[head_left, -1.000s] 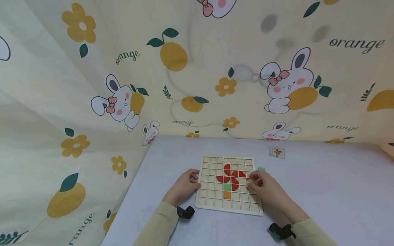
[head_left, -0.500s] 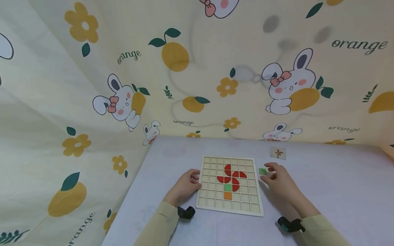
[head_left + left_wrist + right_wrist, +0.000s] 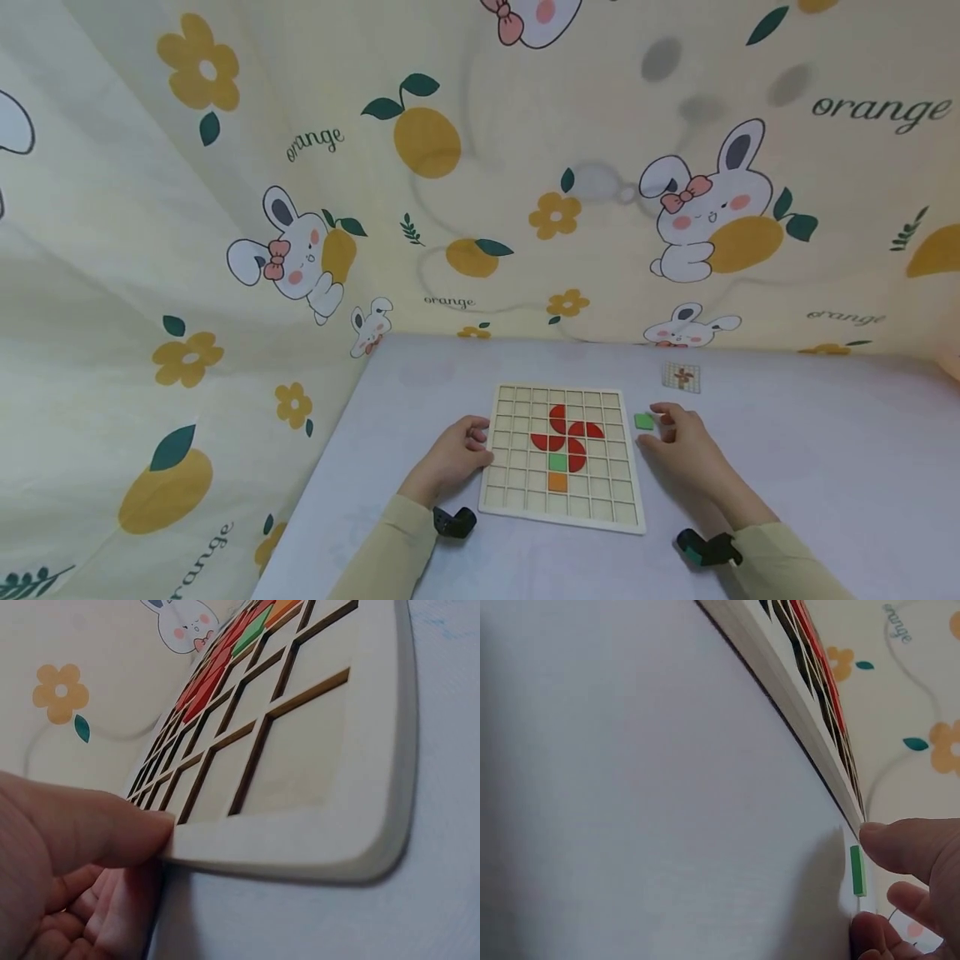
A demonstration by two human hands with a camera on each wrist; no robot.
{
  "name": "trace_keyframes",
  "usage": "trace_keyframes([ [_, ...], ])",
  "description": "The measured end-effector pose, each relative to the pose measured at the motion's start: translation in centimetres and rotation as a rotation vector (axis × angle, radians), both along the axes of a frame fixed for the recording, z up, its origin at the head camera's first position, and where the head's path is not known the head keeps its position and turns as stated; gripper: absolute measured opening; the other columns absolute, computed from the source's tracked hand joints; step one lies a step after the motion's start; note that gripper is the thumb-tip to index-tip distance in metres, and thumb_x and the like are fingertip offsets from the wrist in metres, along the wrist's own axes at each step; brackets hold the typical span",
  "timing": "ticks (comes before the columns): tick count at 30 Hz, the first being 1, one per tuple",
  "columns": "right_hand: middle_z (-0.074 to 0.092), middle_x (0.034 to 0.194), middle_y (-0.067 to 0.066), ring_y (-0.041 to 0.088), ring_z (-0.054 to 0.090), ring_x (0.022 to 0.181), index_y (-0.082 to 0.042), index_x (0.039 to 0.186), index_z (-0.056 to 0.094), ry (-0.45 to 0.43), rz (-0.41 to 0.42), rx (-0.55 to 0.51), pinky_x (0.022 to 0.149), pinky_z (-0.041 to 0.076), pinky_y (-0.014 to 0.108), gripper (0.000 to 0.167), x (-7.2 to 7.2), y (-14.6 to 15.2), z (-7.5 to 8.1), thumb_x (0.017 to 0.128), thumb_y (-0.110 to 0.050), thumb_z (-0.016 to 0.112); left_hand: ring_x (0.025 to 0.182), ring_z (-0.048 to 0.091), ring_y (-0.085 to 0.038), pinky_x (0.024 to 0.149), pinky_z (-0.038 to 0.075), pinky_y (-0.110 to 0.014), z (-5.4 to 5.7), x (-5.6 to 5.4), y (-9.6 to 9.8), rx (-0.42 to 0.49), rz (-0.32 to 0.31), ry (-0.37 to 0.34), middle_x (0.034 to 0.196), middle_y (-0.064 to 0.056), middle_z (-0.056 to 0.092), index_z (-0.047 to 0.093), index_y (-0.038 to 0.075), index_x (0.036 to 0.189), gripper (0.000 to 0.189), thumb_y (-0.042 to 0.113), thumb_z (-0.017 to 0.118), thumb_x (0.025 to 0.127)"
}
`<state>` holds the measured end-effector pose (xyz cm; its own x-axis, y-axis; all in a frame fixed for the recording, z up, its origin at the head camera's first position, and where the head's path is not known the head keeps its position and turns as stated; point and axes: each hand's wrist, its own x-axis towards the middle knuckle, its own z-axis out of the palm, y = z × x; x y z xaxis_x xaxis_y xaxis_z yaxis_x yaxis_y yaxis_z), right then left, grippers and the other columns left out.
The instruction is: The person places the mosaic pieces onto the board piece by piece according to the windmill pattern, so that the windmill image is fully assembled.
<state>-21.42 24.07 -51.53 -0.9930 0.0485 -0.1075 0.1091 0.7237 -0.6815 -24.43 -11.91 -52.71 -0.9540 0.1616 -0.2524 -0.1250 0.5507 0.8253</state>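
Note:
A pale wooden grid board lies on the table, with red rounded pieces, a green square and an orange square set in its cells. My left hand holds the board's left edge; in the left wrist view the thumb lies on the rim with the other fingers curled below it. Right of the board, a loose green square tile lies on the table. Beside that tile is my right hand, thumb and fingers parted around it and nothing held.
Behind the right hand lies a small pattern card printed with a red pinwheel on a grid. A cream cloth with rabbits and oranges hangs at the back and left of the white table. Black cameras sit on both wrists.
My right hand has moved from over the board's right edge out to the loose green tile, which now shows fully. The left hand keeps its place at the board.

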Motion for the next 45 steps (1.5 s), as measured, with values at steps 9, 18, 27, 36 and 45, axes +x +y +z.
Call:
trace_keyframes([
  [9,0.041,0.121,0.024,0.029,0.047,0.090,0.001,0.132,0.048,0.008,0.007,0.041,0.066,0.041,0.036,0.051,-0.39,-0.16,-0.53,0.091,-0.024,0.066,0.093,0.052,-0.017,0.079,0.046,-0.034,-0.27,-0.09,-0.04,0.024,0.006,-0.006,0.103,0.000,0.053,0.054,0.016,0.130,0.052,0.010,0.073,0.082],
  [18,0.040,0.124,0.025,0.030,0.046,0.092,0.001,0.133,0.046,0.015,0.004,0.050,0.069,0.042,0.036,0.051,-0.53,-0.24,-0.45,0.092,-0.022,0.064,0.092,0.053,-0.018,0.079,0.046,-0.035,-0.05,-0.21,-0.04,0.006,-0.005,0.010,0.102,0.000,0.053,0.054,0.015,0.129,0.051,0.010,0.074,0.082],
  [27,0.042,0.122,0.026,0.035,0.047,0.098,0.003,0.128,0.050,-0.001,-0.005,0.070,0.083,0.044,0.051,0.044,-0.86,-0.34,-0.65,0.093,-0.021,0.063,0.092,0.053,-0.018,0.079,0.046,-0.035,-0.03,0.02,-0.10,0.020,-0.001,0.006,0.102,0.000,0.054,0.055,0.014,0.129,0.052,0.010,0.074,0.081],
  [36,0.048,0.111,0.024,0.033,0.047,0.095,0.005,0.114,0.055,0.029,0.017,0.049,0.078,0.043,0.048,0.032,-0.51,0.02,-0.34,0.091,-0.016,0.064,0.091,0.053,-0.016,0.079,0.046,-0.034,0.05,0.04,0.06,0.028,-0.033,0.041,0.102,0.000,0.054,0.054,0.011,0.129,0.050,0.008,0.072,0.082],
  [45,0.054,0.089,0.008,0.024,0.049,0.080,-0.003,0.103,0.052,-0.012,0.014,0.007,0.064,0.041,0.034,0.022,-0.02,0.11,0.00,0.091,-0.018,0.063,0.091,0.054,-0.016,0.079,0.046,-0.034,-0.16,-0.04,-0.03,0.006,-0.012,0.031,0.102,0.001,0.054,0.055,0.013,0.128,0.050,0.010,0.073,0.081],
])
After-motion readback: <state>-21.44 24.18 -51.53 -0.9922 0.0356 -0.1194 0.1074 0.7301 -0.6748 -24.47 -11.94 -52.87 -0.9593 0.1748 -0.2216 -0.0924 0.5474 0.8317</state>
